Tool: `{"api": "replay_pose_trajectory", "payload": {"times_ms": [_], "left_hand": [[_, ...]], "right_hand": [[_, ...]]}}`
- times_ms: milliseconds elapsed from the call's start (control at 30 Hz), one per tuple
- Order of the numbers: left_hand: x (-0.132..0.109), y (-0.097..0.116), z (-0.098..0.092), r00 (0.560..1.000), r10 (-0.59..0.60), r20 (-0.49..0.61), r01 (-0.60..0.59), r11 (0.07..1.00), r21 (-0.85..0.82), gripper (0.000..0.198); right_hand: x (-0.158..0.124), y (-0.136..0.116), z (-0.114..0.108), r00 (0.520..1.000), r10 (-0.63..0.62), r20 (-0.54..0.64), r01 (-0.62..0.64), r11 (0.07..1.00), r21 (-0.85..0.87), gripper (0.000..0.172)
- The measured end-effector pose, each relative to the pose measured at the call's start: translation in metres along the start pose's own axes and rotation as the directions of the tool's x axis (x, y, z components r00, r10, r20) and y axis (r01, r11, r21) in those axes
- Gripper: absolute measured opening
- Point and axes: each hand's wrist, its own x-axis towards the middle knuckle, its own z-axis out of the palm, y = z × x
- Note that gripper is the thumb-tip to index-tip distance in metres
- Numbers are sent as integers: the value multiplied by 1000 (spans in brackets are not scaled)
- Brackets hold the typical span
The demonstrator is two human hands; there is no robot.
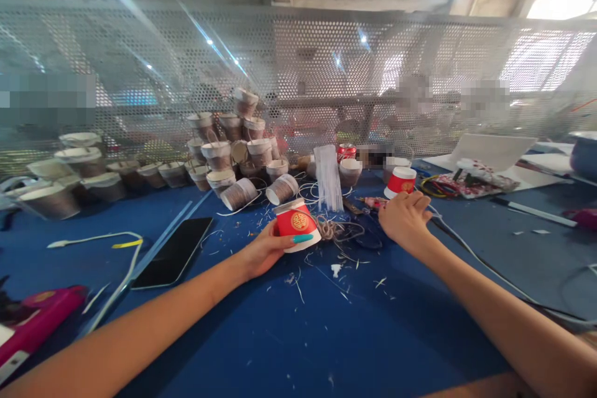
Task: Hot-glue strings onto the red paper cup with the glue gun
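A red paper cup with a gold emblem and white edges [298, 221] is held tilted in my left hand [267, 247], the thumb with its teal nail lying across it. My right hand [407, 219] is farther right, its fingers bent over a pink-tipped tool [373, 202]; whether they grip it cannot be made out. Just behind those fingers stands a second red cup [401, 181], upside down. Between the hands lies a tangle of brown cord [330, 229] on the blue table [298, 336].
Brown wrapped cups [217, 155] are stacked at the back left. A black phone [173, 252] lies left, near a magenta device [51, 317]. Clear strips [328, 177] stand at the back centre. Cables [471, 249] cross the right side, and a perforated screen [317, 74] closes off the back.
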Motion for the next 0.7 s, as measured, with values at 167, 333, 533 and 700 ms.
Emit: {"api": "replay_pose_trajectory", "payload": {"times_ms": [167, 333, 533, 700], "left_hand": [[3, -4, -7, 1000, 4, -21, -4, 1000, 16, 53], [5, -5, -3, 1000, 23, -3, -23, 998, 59, 66], [4, -4, 0, 997, 32, 77, -41, 991, 124, 58], [2, -2, -1, 994, 32, 107, -42, 995, 95, 60]], "right_hand": [[-24, -19, -17, 838, -493, -233, 524, 607, 598, 25], [-61, -33, -33, 602, -786, -139, 415, 160, 896, 21], [-65, -35, -29, 541, -841, -13, 300, 178, 937, 19], [-62, -37, -27, 625, -780, 31, 128, 142, 982, 16]]}}
